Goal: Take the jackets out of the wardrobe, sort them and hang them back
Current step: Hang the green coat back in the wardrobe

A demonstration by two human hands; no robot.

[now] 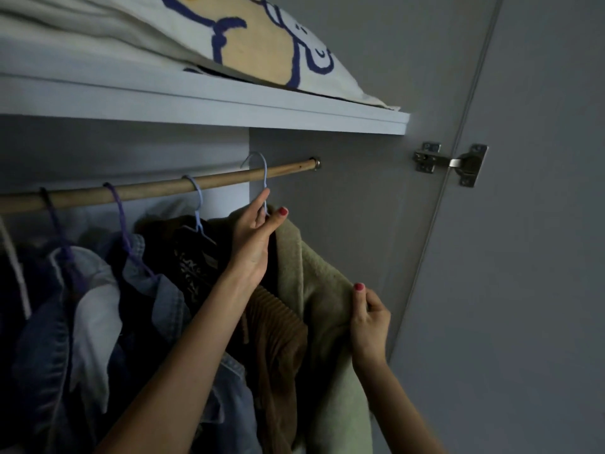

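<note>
Near the wooden rail's right end, the left hand pinches the hanger neck of the beige jacket (hook apparently just off the rail); right hand grips its shoulder, lower and rightward.

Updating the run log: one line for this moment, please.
left hand: pinches light blue hanger hook at rod | right hand: grips beige jacket

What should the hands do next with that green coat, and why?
Probably lower the light blue hanger so its hook settles on the wooden rail. The left hand pinches the hanger's neck with the hook just over the rail's end, while the right hand grips the green coat, steadying it.
</note>
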